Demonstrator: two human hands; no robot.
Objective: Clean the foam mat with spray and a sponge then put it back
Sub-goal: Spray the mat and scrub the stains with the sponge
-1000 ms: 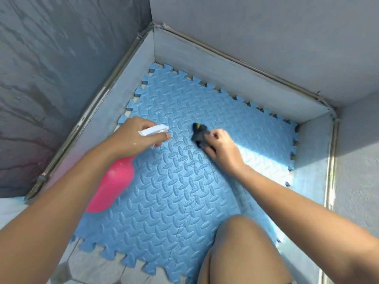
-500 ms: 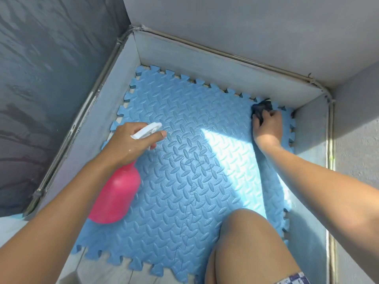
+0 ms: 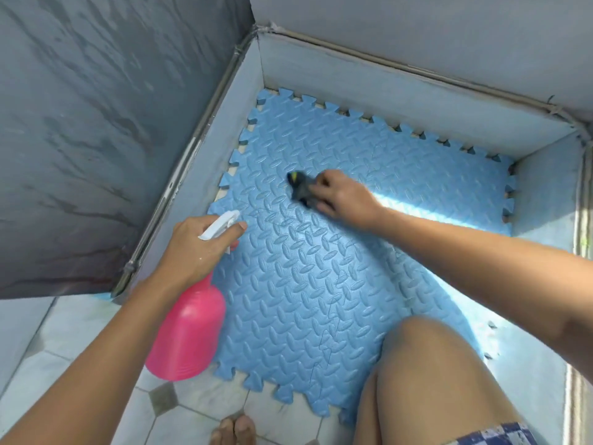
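Note:
A blue interlocking foam mat (image 3: 308, 284) lies flat on the floor inside a low grey frame. My right hand (image 3: 343, 195) presses a dark sponge (image 3: 300, 187) with a yellow edge onto the mat's upper middle. My left hand (image 3: 199, 245) grips the white trigger head of a pink spray bottle (image 3: 187, 335), held tilted over the mat's left edge with the nozzle pointing toward the mat. Part of the sponge is hidden under my fingers.
Low grey panels (image 3: 401, 94) enclose the mat at the back, left and right, with a dark wall (image 3: 96, 139) behind on the left. My bare knee (image 3: 430, 364) rests over the mat's near right. Tiled floor (image 3: 179, 412) and toes (image 3: 234, 430) lie in front.
My right hand slid the sponge from the mat's far right corner back to the upper middle. The left hand with the bottle stayed roughly where it was. The camera view shifted.

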